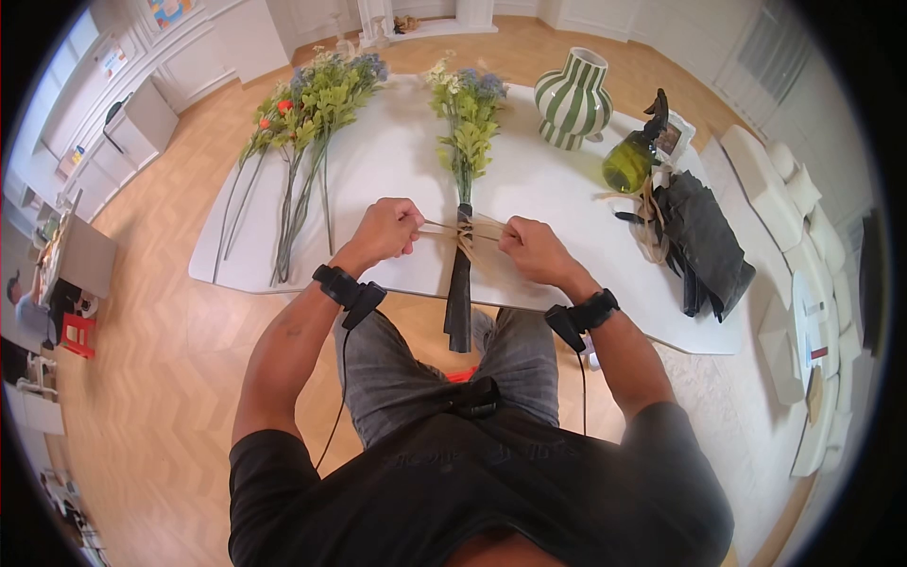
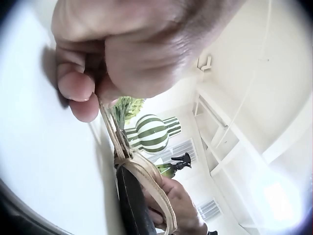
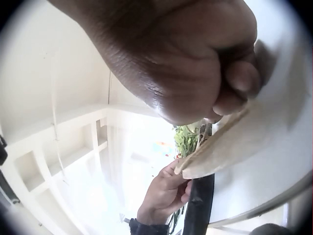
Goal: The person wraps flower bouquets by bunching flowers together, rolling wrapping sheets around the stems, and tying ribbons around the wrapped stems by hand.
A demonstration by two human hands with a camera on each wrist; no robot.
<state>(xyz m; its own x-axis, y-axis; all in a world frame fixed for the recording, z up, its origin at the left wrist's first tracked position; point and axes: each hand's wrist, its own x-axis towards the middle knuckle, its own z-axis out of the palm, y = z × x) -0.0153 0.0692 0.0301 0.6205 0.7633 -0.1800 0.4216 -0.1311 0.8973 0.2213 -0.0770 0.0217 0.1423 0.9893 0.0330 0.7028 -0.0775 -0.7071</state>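
Fingers of the left hand [image 1: 387, 230] are curled together and clamped on one tan ribbon [image 1: 438, 225] end, thumb against them, at 9 o'clock from the knot; fingers of the right hand [image 1: 536, 249] curl shut on the other end at 3 o'clock, so the ribbon runs out both ways from the stems; the knot sits around the black wrap [image 1: 458, 298], just above the near part of the table [image 1: 397, 263], and looser loops of ribbon hang beside it, though how they cross is too small to tell; the flower bunch [image 1: 465, 132] lies with its blooms at 12 o'clock, blue, white and green, while the wrap points to 6 o'clock and reaches past the table edge, above the gap between the knees; at 10 o'clock more flowers [image 1: 312, 123] lie spread, some with orange-red blooms; a green-and-white striped vase [image 1: 573, 99] stands at 1 o'clock, a green spray bottle [image 1: 627, 164] at 2 o'clock; further out at 3 o'clock, crumpled black sheets [image 1: 704, 241] lie beside loose tan strips [image 1: 648, 227]
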